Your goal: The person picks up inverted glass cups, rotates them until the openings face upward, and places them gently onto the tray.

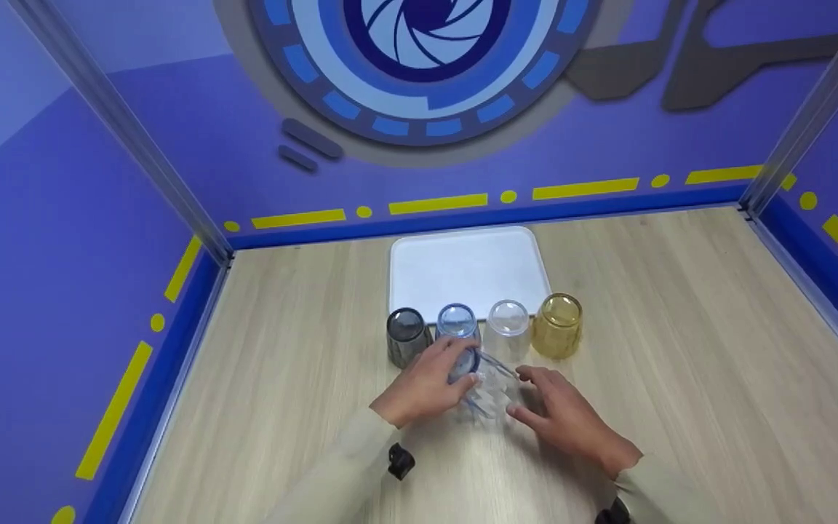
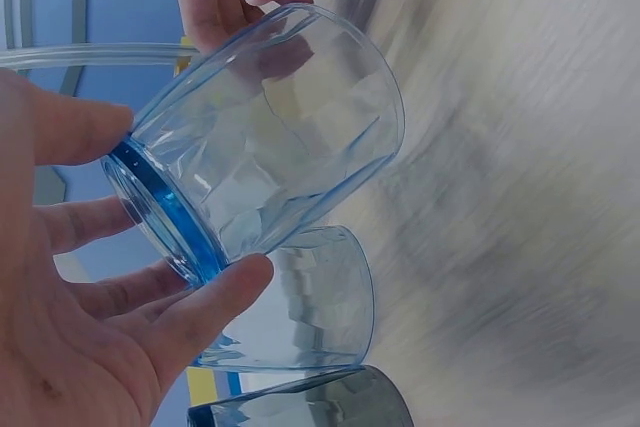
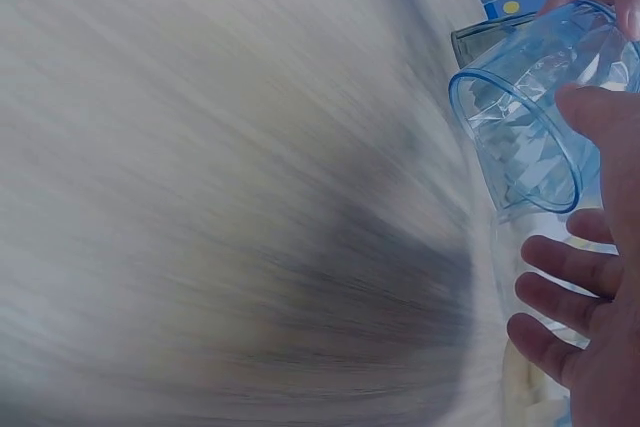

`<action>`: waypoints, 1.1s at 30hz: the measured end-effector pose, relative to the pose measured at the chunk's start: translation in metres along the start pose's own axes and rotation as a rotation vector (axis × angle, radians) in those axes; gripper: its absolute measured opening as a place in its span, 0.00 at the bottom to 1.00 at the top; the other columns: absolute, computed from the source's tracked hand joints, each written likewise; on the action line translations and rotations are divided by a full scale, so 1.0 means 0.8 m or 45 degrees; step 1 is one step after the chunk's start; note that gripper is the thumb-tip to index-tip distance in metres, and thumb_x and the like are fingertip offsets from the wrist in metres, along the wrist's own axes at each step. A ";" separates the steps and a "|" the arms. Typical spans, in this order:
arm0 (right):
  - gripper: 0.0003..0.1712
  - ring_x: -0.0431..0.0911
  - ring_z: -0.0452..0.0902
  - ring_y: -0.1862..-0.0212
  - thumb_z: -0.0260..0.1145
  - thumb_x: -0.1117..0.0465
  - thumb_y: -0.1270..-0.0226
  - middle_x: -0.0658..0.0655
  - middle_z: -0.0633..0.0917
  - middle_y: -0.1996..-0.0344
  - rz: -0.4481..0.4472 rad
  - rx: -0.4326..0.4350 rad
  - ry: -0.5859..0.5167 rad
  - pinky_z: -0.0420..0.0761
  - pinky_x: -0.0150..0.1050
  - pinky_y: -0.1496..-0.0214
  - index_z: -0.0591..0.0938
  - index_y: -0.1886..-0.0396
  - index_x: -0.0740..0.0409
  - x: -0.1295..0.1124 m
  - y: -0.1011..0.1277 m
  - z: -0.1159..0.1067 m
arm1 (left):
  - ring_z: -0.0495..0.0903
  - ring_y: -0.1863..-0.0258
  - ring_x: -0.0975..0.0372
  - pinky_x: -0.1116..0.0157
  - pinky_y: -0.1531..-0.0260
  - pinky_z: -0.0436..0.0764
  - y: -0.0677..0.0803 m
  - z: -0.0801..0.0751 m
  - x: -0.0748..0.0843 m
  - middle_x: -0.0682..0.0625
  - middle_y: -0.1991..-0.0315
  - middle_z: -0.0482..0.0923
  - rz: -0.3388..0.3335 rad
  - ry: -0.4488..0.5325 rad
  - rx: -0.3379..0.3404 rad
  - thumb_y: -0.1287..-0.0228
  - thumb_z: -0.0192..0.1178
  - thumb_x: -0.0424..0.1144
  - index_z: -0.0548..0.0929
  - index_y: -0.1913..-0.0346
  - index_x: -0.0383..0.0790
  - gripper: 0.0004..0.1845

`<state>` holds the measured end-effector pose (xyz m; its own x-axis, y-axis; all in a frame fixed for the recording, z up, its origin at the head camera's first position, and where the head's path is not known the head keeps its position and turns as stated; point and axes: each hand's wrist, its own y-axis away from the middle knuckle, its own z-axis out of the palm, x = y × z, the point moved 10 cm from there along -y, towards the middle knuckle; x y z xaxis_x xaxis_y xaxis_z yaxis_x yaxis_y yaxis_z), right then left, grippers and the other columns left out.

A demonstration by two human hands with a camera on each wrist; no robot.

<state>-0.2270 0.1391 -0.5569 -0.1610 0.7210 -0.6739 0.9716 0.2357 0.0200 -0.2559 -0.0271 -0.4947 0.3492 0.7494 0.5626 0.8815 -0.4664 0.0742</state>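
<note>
A pale blue, see-through drinking glass (image 2: 270,137) is tilted in the air, its thick base in my left hand (image 1: 426,378) with thumb and fingers around it. The glass's open mouth (image 3: 515,142) points toward the right hand's side. My right hand (image 1: 568,415) is beside the glass with fingers spread and loosely bent, seemingly gripping nothing. Just beyond both hands stands a row of upside-down glasses: dark grey (image 1: 408,338), blue (image 1: 457,320), clear (image 1: 508,324) and amber (image 1: 557,331). My left hand partly hides the blue one.
Behind the row lies a white rectangular tray (image 1: 468,269) on the wooden table (image 1: 681,327). Blue-purple panels (image 1: 172,145) with yellow marks close off the back and both sides, joined by metal corner posts (image 1: 121,124).
</note>
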 end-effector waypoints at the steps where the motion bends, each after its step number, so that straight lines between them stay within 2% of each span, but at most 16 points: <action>1: 0.36 0.51 0.71 0.37 0.68 0.43 0.40 0.53 0.77 0.42 0.009 -0.005 -0.012 0.72 0.55 0.36 0.70 0.35 0.50 0.001 0.000 0.001 | 0.70 0.33 0.56 0.50 0.36 0.72 0.000 0.000 0.000 0.52 0.34 0.68 0.000 0.014 0.002 0.31 0.55 0.50 0.67 0.32 0.56 0.26; 6: 0.38 0.51 0.70 0.35 0.69 0.44 0.40 0.54 0.76 0.40 0.045 -0.022 -0.057 0.70 0.57 0.34 0.68 0.32 0.50 0.003 0.000 0.001 | 0.69 0.34 0.56 0.50 0.36 0.72 0.002 -0.002 -0.002 0.51 0.34 0.68 0.000 0.073 0.008 0.31 0.55 0.50 0.68 0.32 0.56 0.25; 13: 0.39 0.51 0.71 0.36 0.69 0.44 0.40 0.54 0.76 0.40 0.046 -0.019 -0.095 0.71 0.57 0.34 0.67 0.31 0.50 0.003 0.002 0.002 | 0.70 0.34 0.57 0.50 0.37 0.72 0.002 -0.003 -0.003 0.51 0.35 0.68 0.013 0.075 0.018 0.31 0.55 0.50 0.68 0.33 0.55 0.25; 22: 0.41 0.51 0.71 0.37 0.66 0.38 0.40 0.53 0.76 0.40 0.104 -0.039 -0.224 0.71 0.57 0.35 0.66 0.31 0.48 0.012 0.001 0.004 | 0.67 0.32 0.55 0.48 0.36 0.71 0.003 -0.004 -0.005 0.50 0.34 0.67 -0.005 0.147 0.020 0.30 0.54 0.50 0.68 0.33 0.52 0.25; 33: 0.35 0.52 0.72 0.38 0.65 0.49 0.34 0.56 0.77 0.41 0.156 -0.041 -0.481 0.73 0.54 0.36 0.67 0.31 0.53 0.011 -0.005 0.002 | 0.67 0.32 0.55 0.49 0.35 0.70 0.002 -0.009 -0.005 0.49 0.33 0.68 0.054 0.194 0.053 0.30 0.54 0.49 0.69 0.34 0.52 0.24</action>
<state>-0.2320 0.1436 -0.5638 0.0367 0.4561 -0.8892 0.9728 0.1873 0.1362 -0.2583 -0.0342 -0.4913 0.3369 0.6478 0.6832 0.8804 -0.4740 0.0153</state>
